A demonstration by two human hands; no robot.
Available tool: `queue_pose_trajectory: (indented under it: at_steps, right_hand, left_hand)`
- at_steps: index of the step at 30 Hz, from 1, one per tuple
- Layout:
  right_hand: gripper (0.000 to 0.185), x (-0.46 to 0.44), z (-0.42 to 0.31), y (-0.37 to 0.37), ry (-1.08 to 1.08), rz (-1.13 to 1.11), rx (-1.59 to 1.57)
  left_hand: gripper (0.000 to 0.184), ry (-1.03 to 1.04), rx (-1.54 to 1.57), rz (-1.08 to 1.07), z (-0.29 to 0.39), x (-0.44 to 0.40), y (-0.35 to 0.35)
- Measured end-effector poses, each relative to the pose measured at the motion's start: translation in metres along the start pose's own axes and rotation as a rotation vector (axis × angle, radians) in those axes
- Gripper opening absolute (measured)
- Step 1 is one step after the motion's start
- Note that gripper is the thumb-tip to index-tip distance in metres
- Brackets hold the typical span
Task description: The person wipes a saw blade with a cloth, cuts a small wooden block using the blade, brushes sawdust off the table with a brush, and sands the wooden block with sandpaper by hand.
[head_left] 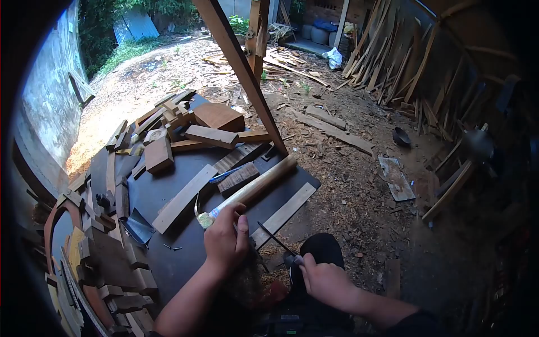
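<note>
My right hand (331, 283), at the lower middle, is wrapped round the dark handle (292, 260) of a thin-shafted tool. Its straight dark shaft (274, 237), perhaps a file, points up and left toward my left hand (226, 236). The fingers of that left hand are curled and the thumb is raised; what they hold, if anything, is hidden. Just beyond my left fingers lies a long pale round rod (261, 184), its near end wrapped in whitish-blue and partly covered by the hand. A small yellowish piece (204, 219) with a thin curved part shows beside that end.
A dark tabletop (179, 261) carries wooden blocks (159, 154), a pale board (184, 197) and a flat strip (286, 213) along its right edge. A slanted wooden post (241, 76) rises at the far side. Planks (387, 62) lean right; a dark bowl (401, 136) lies on the ground.
</note>
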State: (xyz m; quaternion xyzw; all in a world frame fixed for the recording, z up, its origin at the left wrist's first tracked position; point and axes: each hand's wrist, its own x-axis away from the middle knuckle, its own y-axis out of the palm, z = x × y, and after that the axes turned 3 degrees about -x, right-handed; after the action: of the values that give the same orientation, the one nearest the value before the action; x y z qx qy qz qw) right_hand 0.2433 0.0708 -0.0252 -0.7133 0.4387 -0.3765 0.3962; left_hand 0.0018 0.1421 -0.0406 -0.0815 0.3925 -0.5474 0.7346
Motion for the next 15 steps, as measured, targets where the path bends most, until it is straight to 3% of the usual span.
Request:
queue_pose_trajectory:
  at_steps: [5, 12, 15]
  right_hand:
    - [0.024, -0.042, -0.001, 0.025, -0.141, 0.195, 0.114]
    - [0.022, 0.003, 0.007, 0.012, -0.083, 0.092, 0.156]
    - [0.021, -0.038, 0.006, 0.023, -0.241, 0.222, 0.226]
  left_hand:
    - [0.023, 0.005, -0.002, -0.036, 0.0, -0.002, 0.0]
    - [0.024, -0.022, -0.014, -0.03, 0.004, -0.003, 0.002]
    - [0.025, -0.026, 0.009, -0.028, 0.002, -0.003, 0.003]
